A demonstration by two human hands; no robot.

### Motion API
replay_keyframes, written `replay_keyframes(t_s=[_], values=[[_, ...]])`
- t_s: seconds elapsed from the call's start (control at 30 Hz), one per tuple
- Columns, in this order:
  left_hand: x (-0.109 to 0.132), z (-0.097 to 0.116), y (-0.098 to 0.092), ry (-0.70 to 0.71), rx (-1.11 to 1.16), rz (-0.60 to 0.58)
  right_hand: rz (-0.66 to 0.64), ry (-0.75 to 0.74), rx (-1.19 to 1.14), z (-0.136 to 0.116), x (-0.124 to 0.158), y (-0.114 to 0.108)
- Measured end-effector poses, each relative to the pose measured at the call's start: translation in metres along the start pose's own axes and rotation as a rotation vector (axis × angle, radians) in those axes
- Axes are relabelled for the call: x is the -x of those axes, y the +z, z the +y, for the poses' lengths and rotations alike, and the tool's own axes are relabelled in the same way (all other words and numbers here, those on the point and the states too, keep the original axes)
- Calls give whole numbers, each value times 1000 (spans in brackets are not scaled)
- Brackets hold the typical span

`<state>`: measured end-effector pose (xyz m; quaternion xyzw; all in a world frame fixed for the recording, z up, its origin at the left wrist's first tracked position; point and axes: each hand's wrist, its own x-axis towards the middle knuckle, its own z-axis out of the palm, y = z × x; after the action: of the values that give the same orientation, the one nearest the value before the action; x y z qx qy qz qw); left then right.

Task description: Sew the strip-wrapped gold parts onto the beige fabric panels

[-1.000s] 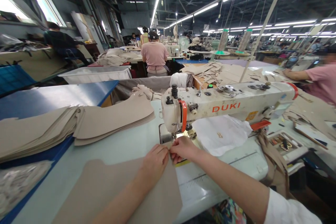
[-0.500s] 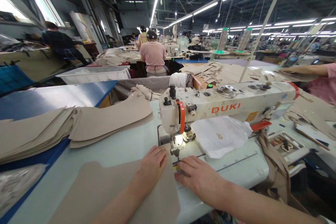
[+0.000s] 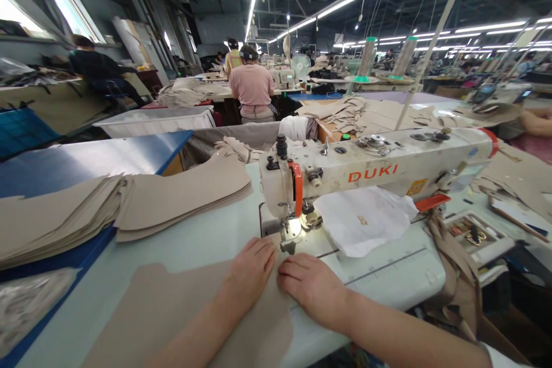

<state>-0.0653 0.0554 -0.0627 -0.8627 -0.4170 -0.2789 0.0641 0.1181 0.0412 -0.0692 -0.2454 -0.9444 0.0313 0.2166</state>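
Note:
A large beige fabric piece (image 3: 181, 305) lies flat on the pale sewing table, its tip reaching toward the needle area of a white sewing machine (image 3: 328, 169) marked DUKI. My left hand (image 3: 250, 270) is closed on the fabric near that tip, fingers bent and pressed together. Across from it, my right hand (image 3: 314, 290) grips the right edge of the fabric with curled fingers; the fingertips are partly hidden. Both hands are just in front of the lit needle plate (image 3: 293, 229). A white cloth (image 3: 366, 221) hangs under the machine arm.
Stacked beige pieces (image 3: 185, 198) lie on the left of the table, beside another stack (image 3: 56, 218). To the right are a small parts tray (image 3: 474, 233) and hanging beige strips (image 3: 457, 276). A person in pink (image 3: 251, 86) sits ahead; another person's arm (image 3: 537, 122) shows far right.
My right hand has moved slightly left onto the fabric edge, its fingers drawing in closer to my left hand. The left hand has barely moved. The other person's arm at right has pulled back.

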Motion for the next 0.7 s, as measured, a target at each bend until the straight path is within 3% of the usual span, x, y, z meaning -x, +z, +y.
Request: replay_keyframes(t_s=[0.7], values=[[-5,3,2,114,-123,-8,5,21,-56,0,2,-5]])
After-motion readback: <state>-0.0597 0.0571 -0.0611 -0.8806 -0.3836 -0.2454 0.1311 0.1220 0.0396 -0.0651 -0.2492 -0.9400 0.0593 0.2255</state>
